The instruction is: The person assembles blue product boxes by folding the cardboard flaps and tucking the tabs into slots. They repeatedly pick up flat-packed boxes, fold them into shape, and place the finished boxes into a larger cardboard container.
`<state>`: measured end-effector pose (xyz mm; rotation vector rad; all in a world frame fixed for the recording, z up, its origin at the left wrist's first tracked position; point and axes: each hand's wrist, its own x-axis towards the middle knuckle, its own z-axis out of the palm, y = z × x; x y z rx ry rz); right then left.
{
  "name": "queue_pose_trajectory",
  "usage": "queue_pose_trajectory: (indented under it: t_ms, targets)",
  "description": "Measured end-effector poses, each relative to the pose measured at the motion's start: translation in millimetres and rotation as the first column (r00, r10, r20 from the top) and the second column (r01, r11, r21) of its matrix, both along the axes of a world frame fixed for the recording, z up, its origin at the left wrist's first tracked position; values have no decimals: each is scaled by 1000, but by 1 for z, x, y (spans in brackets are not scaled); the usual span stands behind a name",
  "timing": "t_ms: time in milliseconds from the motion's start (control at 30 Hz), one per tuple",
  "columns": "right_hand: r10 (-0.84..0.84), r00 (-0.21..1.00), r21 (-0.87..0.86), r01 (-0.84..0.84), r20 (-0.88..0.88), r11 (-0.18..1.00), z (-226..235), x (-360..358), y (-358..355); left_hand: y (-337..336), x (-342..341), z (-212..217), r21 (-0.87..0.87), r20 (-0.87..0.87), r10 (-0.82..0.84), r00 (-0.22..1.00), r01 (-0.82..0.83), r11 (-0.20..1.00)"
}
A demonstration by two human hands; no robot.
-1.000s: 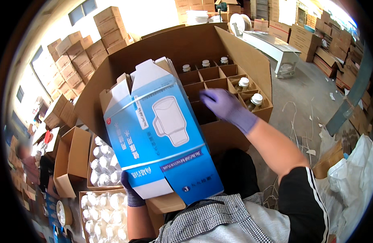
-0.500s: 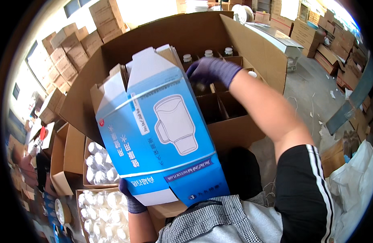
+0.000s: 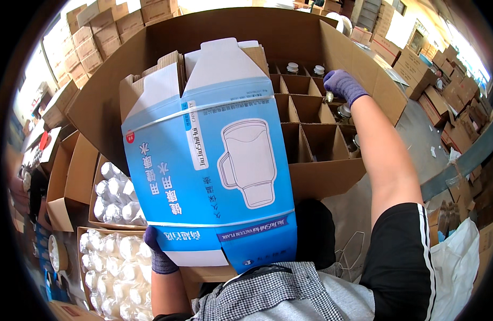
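A stack of folded-flat blue cartons [image 3: 203, 182], printed with a jug outline, slants across my lap and the near left of a big open cardboard box [image 3: 321, 179]. My left hand [image 3: 159, 251], in a purple knit glove, grips the stack's lower left corner; some fingers are hidden behind it. Over the box's right side my gloved right hand [image 3: 344, 86] is closed, fingers curled down. A small shiny piece [image 3: 329, 97] shows beneath them, too small to name. Cardboard dividers [image 3: 313, 109] split the box into cells. Bottles with white caps [image 3: 292, 68] stand in some cells.
On the left, two cartons hold plastic-wrapped white bottles [image 3: 118, 267], with an open brown box [image 3: 70, 182] behind them. Brown boxes are stacked [image 3: 110, 32] at the back left and right. A white plastic sack [image 3: 455, 262] lies at the right.
My right hand has moved right, from beside the carton stack to the box's right-hand cells. The left hand keeps its hold on the stack. The view has shifted somewhat.
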<state>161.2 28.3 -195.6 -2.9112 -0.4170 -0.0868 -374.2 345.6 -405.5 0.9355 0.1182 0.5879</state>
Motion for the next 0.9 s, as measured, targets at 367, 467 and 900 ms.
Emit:
queue_pose_trajectory:
  t_ms: [367,467,900]
  targets:
    - [61,914,76,-99,402,992,-12,-55,5,-1,-5,11,-89,11,-63,998,64,994]
    - [420,842,491,-538,338,685,-14,-153,3,-9,-8,18,-178,29,-99,995,103,979]
    - [411,911,986,-37,-34,164,-152,-367,-116,-85,25,82,50,-41,-205,978,207,977]
